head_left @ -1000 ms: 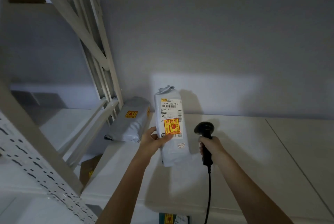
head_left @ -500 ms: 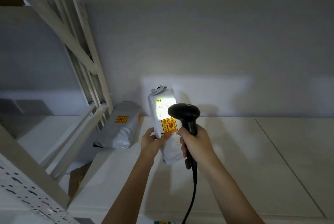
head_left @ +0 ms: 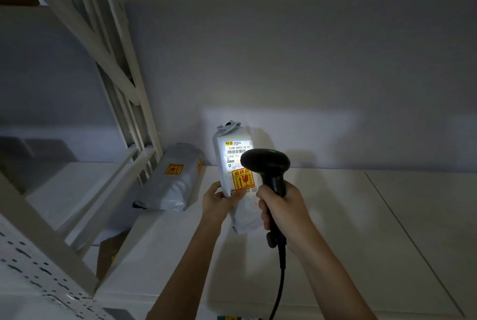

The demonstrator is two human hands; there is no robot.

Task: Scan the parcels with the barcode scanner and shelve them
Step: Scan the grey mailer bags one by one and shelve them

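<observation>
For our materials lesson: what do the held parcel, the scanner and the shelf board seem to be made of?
Held parcel: probably grey plastic film, wrinkled and slightly glossy, with paper-looking labels. Scanner: likely moulded black plastic, smooth with a dull sheen. Shelf board: white, flat and smooth with a seam; painted metal or laminate, cannot tell.

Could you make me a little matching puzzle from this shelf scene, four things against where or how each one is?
Things:
1. barcode scanner
2. upright parcel
3. second parcel
4. cable

States:
A. lying on the shelf beside the rack post
B. gripped by the right hand
C. held by the left hand, label lit
D. hanging down from the handle

Pairs: 1-B, 2-C, 3-A, 4-D
</observation>
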